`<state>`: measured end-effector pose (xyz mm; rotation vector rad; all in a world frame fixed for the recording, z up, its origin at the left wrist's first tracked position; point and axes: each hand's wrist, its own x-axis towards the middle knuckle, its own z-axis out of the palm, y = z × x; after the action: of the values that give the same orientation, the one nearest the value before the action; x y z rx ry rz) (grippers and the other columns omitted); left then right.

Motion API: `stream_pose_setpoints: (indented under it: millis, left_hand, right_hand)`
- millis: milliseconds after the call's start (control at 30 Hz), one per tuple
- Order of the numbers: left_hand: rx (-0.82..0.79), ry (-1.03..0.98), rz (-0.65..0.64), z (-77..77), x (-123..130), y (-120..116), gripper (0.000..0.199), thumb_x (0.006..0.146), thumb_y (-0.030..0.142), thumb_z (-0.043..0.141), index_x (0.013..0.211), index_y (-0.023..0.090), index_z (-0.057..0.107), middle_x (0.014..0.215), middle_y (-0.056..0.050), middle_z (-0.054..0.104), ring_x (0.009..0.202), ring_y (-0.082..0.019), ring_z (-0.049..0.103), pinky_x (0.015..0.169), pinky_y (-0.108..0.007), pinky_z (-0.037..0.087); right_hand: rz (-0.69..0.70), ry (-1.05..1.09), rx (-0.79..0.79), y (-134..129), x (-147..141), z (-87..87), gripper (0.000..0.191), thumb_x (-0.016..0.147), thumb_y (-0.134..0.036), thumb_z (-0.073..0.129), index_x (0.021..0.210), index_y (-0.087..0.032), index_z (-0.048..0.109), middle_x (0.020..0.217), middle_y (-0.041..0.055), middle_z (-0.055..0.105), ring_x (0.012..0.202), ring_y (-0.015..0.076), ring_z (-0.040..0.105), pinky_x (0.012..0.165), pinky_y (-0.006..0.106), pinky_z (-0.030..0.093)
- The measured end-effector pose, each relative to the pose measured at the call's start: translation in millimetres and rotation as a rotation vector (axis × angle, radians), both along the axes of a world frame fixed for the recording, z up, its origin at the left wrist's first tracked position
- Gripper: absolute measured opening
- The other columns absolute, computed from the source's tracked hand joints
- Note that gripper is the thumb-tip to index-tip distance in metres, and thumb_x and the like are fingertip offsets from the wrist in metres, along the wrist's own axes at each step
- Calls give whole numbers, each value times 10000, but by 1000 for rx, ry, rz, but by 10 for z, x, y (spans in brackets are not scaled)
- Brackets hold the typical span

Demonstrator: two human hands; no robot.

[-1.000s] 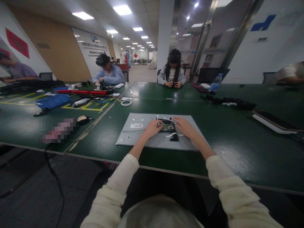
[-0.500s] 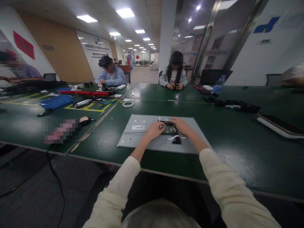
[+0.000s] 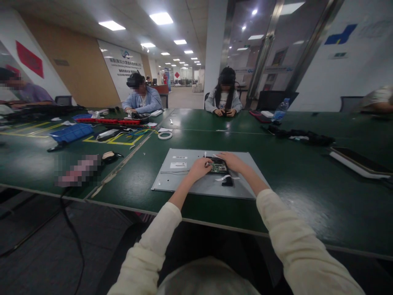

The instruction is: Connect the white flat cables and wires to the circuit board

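A grey flat panel [image 3: 162, 180], much like the back of a display, lies on the green table in front of me. Near its middle sits a green circuit board [image 3: 219, 166] in a black frame. My left hand [image 3: 201, 168] is closed in a pinch at the board's left edge; what its fingertips hold is too small to make out. Along the frame's upper edge my right hand [image 3: 231, 161] rests with fingers stretched out. Below the board are white tape strips [image 3: 221, 178] and a small black piece [image 3: 227, 182]. A thin cable [image 3: 175, 172] runs left across the panel.
A roll of white tape [image 3: 165, 135], a wrench [image 3: 171, 121] and a blue bin [image 3: 71, 133] stand beyond the panel. Left lies a computer mouse [image 3: 110, 156]. A bottle [image 3: 281, 110], dark cables [image 3: 302, 136] and a phone-like slab [image 3: 357, 162] are at right. Several people sit around.
Both hands keep nearly the same place at the board. The view has shifted very slightly.
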<state>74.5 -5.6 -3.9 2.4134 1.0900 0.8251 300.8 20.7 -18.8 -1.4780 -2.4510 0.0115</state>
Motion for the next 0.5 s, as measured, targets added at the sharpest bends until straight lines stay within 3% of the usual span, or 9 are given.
stream_pose_setpoints:
  millis: [200,367,500]
  left_hand:
    - [-4,-3,11,-6,6,-4,228,769,211,514,965,168,622,917,-40,633,829,-159,562,790,-273,435]
    - [0,-1,14,-22,11,0,227,769,214,516,965,168,621,947,-46,630,859,-163,561,811,-280,432]
    - [16,0,10,-38,8,10,219,768,218,519,954,165,622,925,-44,629,848,-160,559,808,-279,430]
  right_hand:
    - [-33,169,18,-269,141,6,501,823,-121,311,1314,-154,406,1313,88,450,1197,183,416,1019,372,309]
    - [-35,93,-3,-474,153,-22,502,835,-118,297,1317,-206,410,1332,67,429,1209,187,403,1009,385,324]
    - [-36,47,11,-475,134,-50,550,810,-66,292,1336,-195,385,1342,77,413,1213,188,393,1011,373,314]
